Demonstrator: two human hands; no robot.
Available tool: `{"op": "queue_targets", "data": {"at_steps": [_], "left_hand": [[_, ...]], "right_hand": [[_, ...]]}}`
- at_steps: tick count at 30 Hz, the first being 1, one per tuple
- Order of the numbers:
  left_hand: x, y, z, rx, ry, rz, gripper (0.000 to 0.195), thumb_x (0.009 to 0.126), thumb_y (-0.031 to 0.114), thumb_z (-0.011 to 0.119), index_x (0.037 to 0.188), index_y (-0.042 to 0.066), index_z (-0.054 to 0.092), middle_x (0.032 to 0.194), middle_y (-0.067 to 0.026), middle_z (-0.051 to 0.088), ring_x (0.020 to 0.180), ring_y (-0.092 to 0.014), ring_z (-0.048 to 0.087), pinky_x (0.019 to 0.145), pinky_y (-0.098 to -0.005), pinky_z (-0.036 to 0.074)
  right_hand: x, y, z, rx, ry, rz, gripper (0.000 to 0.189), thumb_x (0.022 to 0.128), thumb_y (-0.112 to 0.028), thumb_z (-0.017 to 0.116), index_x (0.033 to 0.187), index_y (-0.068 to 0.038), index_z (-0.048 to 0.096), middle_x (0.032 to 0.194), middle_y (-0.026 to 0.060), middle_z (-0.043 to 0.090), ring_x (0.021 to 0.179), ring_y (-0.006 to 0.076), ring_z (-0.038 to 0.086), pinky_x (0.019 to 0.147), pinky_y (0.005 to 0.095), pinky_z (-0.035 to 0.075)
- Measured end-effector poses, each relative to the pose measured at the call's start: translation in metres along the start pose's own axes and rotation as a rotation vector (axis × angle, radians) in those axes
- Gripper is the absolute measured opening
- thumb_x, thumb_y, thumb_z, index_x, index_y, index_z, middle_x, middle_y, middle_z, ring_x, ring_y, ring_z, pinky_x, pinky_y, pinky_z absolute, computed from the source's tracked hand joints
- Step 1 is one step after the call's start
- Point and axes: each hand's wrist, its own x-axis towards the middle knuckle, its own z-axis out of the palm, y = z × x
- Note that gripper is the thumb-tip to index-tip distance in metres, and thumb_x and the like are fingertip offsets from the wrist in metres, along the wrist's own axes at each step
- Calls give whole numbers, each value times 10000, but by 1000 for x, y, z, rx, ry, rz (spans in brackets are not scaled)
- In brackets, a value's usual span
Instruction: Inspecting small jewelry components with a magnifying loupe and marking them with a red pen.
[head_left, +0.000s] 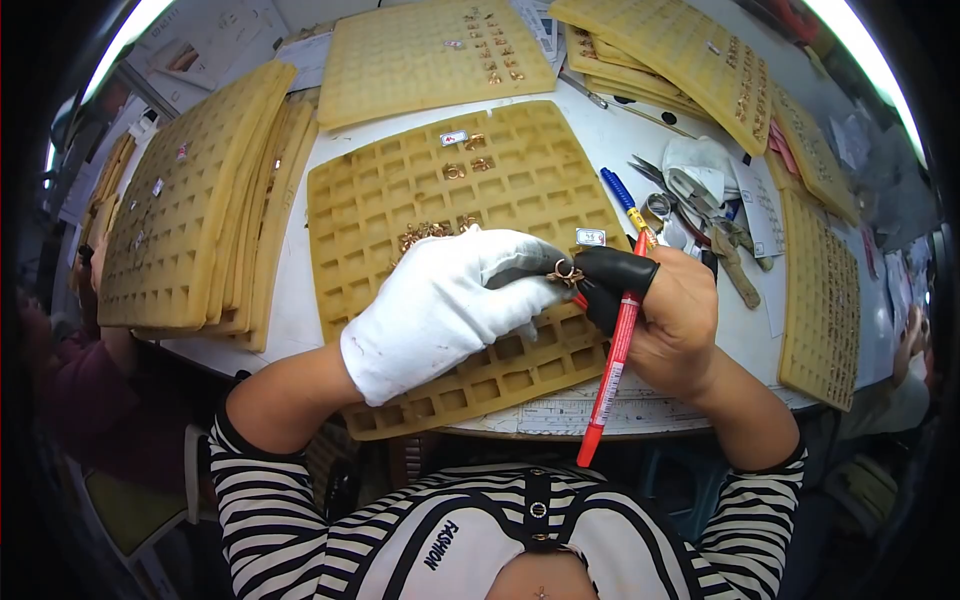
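Observation:
My left hand (457, 300), in a white cloth glove, pinches a small copper-coloured metal ring (565, 273) between thumb and fingertips. Against the ring's right side are the black finger cots of my right hand (660, 315), which also grips a red marker pen (619, 360), its capped end pointing down. Both hands are above a yellow tray (420, 409) with square pockets. A pile of similar metal pieces (424, 234) lies on that tray, partly hidden behind the glove. Several more pieces (480, 163) sit in pockets near its far edge, by a small label (454, 138).
Stacked yellow trays stand at left (195, 202) and far right (675, 67); another tray (420, 67) lies beyond. Right of the work tray are a blue marker (619, 187), pliers (651, 172) and a white cloth (697, 169). Other people's arms show at both sides.

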Motion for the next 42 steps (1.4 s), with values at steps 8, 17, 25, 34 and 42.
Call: {"op": "queue_targets", "data": {"at_steps": [8, 17, 25, 34, 42], "left_hand": [[3, -14, 0, 152, 69, 205, 204, 857, 60, 628, 1051, -2, 638, 846, -46, 651, 670, -69, 616, 582, -190, 486], [3, -22, 3, 533, 224, 517, 176, 765, 42, 688, 940, 26, 675, 797, -121, 668, 660, -206, 634, 627, -288, 498], [7, -23, 2, 538, 148, 447, 195, 802, 72, 650, 978, -11, 661, 781, -127, 659, 654, -151, 621, 630, -260, 497], [4, -14, 0, 313, 21, 208, 222, 853, 75, 610, 1033, -54, 620, 823, -87, 664, 655, -113, 620, 634, -246, 510], [1, 1, 1, 108, -48, -57, 227, 884, 154, 596, 1023, -21, 634, 809, -54, 676, 584, -68, 599, 481, -192, 435]], "right_hand": [[4, -7, -3, 87, -11, 147, 324, 674, -84, 747, 978, -39, 643, 559, 41, 539, 471, 207, 493, 481, 316, 365], [3, -8, -6, 97, -135, 233, 298, 707, -60, 764, 978, -4, 652, 719, 84, 651, 586, 161, 610, 551, 270, 432], [2, -7, 2, 177, -13, 183, 312, 686, -52, 736, 981, -11, 642, 584, 89, 564, 465, 230, 521, 459, 321, 393], [-1, -8, 3, 261, -52, 312, 360, 664, -5, 698, 1019, -3, 640, 553, 82, 510, 451, 201, 482, 443, 310, 356], [-4, -7, 3, 353, -73, 362, 389, 673, -4, 681, 1058, -12, 627, 611, 88, 528, 488, 177, 495, 481, 281, 378]]}}
